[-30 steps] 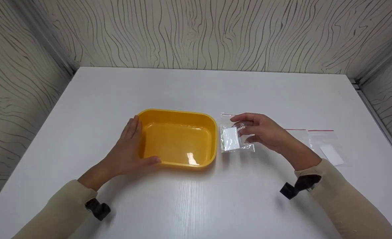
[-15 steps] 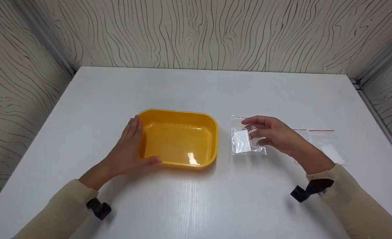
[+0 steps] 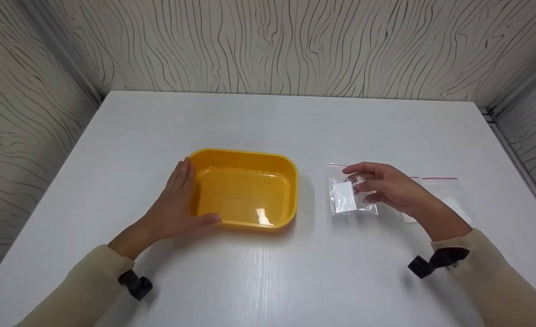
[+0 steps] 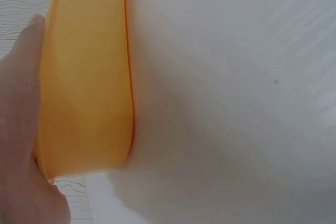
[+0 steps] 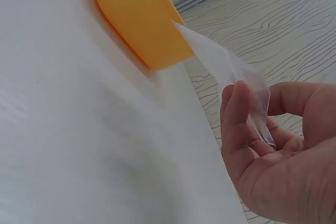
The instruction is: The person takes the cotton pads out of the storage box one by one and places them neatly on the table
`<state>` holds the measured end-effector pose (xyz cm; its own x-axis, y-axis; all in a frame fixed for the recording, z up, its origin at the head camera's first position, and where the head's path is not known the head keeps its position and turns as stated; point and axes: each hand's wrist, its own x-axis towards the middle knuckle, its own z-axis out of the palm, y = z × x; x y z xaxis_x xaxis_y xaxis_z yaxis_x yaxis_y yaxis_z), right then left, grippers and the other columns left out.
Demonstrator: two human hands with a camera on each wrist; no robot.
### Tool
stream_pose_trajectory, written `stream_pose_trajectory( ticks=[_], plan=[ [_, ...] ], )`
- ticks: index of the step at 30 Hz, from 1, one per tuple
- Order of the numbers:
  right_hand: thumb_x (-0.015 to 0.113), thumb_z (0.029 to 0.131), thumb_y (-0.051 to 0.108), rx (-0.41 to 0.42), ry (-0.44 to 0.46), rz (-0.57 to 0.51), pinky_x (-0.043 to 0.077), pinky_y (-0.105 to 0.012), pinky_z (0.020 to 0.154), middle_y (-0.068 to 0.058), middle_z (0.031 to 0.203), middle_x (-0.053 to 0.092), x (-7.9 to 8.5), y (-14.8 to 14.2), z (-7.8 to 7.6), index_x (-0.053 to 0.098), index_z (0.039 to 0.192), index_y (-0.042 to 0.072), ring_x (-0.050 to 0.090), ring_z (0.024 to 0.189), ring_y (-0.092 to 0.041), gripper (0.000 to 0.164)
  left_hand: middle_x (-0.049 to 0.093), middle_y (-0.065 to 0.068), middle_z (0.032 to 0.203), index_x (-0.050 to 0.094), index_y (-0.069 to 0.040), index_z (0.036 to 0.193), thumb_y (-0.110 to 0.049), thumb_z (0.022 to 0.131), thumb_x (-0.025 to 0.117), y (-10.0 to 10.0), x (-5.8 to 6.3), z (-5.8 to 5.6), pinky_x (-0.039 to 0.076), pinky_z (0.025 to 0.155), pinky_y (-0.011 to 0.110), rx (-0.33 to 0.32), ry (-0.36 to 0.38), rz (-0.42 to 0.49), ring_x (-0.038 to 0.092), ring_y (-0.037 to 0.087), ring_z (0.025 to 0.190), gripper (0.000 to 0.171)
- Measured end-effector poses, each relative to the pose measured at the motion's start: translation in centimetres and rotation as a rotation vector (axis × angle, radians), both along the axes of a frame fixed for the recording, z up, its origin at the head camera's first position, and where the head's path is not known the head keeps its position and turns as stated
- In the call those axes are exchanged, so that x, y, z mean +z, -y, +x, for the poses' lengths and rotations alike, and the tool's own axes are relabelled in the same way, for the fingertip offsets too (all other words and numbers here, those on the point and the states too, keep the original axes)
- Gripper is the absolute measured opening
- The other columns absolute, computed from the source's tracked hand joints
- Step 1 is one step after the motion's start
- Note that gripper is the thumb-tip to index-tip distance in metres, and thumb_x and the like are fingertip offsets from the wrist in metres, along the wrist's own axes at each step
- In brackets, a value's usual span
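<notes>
A yellow plastic basin (image 3: 245, 195) stands on the white table, a bright reflection on its floor. Along its left side lies my left hand (image 3: 174, 202), fingers straight against the rim and thumb along the front edge. The left wrist view has that hand (image 4: 21, 124) beside the basin's outer wall (image 4: 86, 77). To the right of the basin, my right hand (image 3: 386, 186) pinches a clear zip bag (image 3: 345, 196) with a white rectangular piece inside. From the right wrist, the bag (image 5: 210, 56) shows held up between thumb and fingers, above the tabletop.
Beyond the right wrist lie more clear zip bags (image 3: 440, 184) with red seal strips, partly covered by the hand and forearm. A wood-grain patterned wall (image 3: 268, 50) rises behind the table (image 3: 258, 122). Each sleeve carries a black wrist mount (image 3: 134, 284).
My right hand has moved right and slightly toward me with the zip bag, away from the basin. The left hand and the basin have stayed in place.
</notes>
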<state>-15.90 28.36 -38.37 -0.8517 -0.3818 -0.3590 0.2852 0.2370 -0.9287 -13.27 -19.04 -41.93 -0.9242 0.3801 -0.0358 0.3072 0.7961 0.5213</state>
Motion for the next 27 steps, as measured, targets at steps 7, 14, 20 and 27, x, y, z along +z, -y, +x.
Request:
stream_pose_trajectory(
  ticks=[7,14,20,27],
  plan=[
    [0.066,0.093,-0.001,0.003,0.006,0.006,0.053,-0.025,0.075,-0.002,0.122,0.062,-0.4,-1.1,0.0,0.056,0.138,0.006,0.060,0.092,-0.013,0.047,-0.009,0.021,0.168,-0.002,0.007,0.158,-0.068,0.081,0.072,0.0,-0.1,0.0,0.010,0.124,0.055,0.009,0.004,-0.001,-0.012,0.035,0.155,0.131],
    [0.063,0.095,-0.001,0.049,0.010,-0.021,0.054,-0.025,0.073,-0.003,0.119,0.061,-0.9,-2.6,-0.1,0.058,0.137,0.010,0.061,0.090,-0.013,0.044,-0.010,0.021,0.168,-0.004,0.007,0.159,-0.068,0.081,0.072,-0.1,0.0,0.0,0.010,0.124,0.055,0.008,0.012,-0.017,-0.011,0.035,0.155,0.131],
    [0.064,0.095,0.000,0.047,0.000,-0.001,0.055,-0.027,0.074,-0.003,0.117,0.062,-1.4,-3.6,-0.3,0.057,0.139,0.009,0.062,0.090,-0.015,0.045,-0.010,0.020,0.168,-0.003,0.006,0.159,-0.072,0.081,0.069,-0.1,0.1,0.1,0.012,0.124,0.055,0.011,0.013,-0.021,-0.010,0.035,0.155,0.132],
    [0.066,0.094,0.003,0.036,-0.008,0.065,0.055,-0.028,0.076,-0.001,0.117,0.065,-1.9,-4.7,-0.4,0.056,0.139,0.010,0.062,0.091,-0.015,0.046,-0.008,0.022,0.168,-0.001,0.008,0.159,-0.068,0.083,0.070,-0.1,0.2,0.0,0.012,0.123,0.057,0.000,0.000,-0.015,-0.010,0.038,0.155,0.128]
  ],
)
